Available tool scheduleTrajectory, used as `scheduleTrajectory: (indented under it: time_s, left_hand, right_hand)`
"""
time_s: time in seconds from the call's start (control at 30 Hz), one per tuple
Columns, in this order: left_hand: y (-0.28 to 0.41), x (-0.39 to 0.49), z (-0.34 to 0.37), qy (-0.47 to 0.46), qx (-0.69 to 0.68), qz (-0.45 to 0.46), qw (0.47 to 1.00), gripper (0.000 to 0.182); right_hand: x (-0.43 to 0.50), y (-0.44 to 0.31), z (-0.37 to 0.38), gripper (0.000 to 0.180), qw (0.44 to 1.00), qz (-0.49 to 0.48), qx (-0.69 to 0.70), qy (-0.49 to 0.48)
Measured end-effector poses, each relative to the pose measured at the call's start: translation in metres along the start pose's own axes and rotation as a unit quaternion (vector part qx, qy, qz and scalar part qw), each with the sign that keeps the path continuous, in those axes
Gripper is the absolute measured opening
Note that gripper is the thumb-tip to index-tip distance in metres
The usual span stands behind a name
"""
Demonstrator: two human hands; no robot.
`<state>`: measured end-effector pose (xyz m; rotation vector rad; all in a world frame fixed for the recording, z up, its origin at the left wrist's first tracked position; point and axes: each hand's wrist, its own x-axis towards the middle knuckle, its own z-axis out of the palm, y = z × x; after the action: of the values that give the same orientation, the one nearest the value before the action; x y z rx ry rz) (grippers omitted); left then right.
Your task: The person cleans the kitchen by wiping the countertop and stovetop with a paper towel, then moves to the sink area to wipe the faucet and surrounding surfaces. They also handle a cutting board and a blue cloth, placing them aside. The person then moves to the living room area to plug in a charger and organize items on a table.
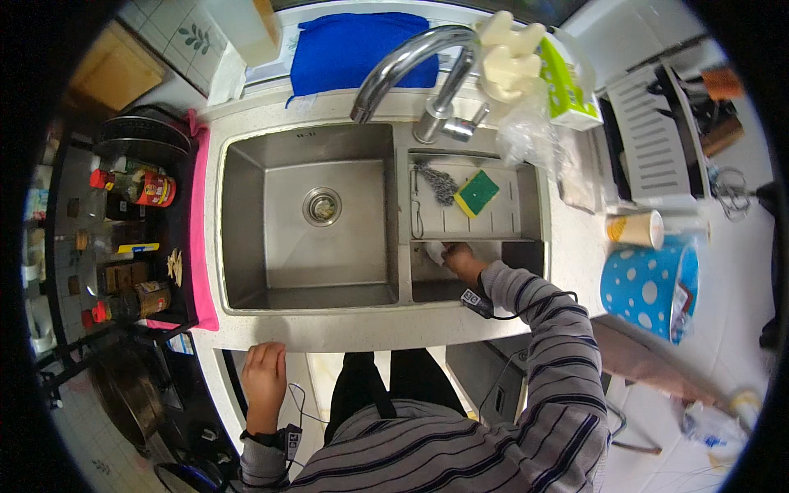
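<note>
My right hand [459, 260] reaches into the lower part of the small right sink basin, its fingers on a white cloth or paper [435, 251]. The basin's inside is partly hidden by my hand and sleeve. Just beyond, a drain tray [505, 212] lies over the basin, bearing a green and yellow sponge [478, 193] and a steel wool scourer [439, 185]. My left hand [265, 370] rests with its fingers together at the counter's front edge, and nothing shows in it. The large steel sink basin [333, 246] holds bits of food waste in its drain strainer [322, 207].
A chrome faucet [407, 52] arches over the sinks. Behind it lie a blue cloth [363, 49] and a clear plastic bag [533, 135]. Sauce bottles [154, 188] fill a rack on the left. At right stand a paper cup [635, 229] and a blue dotted bin [644, 289].
</note>
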<state>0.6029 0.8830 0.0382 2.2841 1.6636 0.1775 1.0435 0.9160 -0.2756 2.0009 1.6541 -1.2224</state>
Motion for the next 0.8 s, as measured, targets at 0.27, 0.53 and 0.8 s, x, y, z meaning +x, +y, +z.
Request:
scheduleTrajectory:
  time_s: [0.27, 0.53, 0.8]
  left_hand:
    - [0.010, 0.005, 0.000, -0.037, 0.018, -0.030, 0.999, 0.009]
    - [0.017, 0.018, 0.001, -0.058, 0.028, -0.027, 0.998, 0.008]
    - [0.022, 0.024, -0.001, -0.069, 0.045, -0.036, 0.996, 0.009]
  right_hand:
    - [0.022, -0.011, 0.016, 0.032, 0.978, -0.069, 0.173, 0.094]
    - [0.020, -0.008, 0.016, 0.030, 0.951, -0.224, 0.206, 0.060]
    - [-0.002, -0.035, -0.021, 0.029, 0.950, -0.298, 0.079, -0.036]
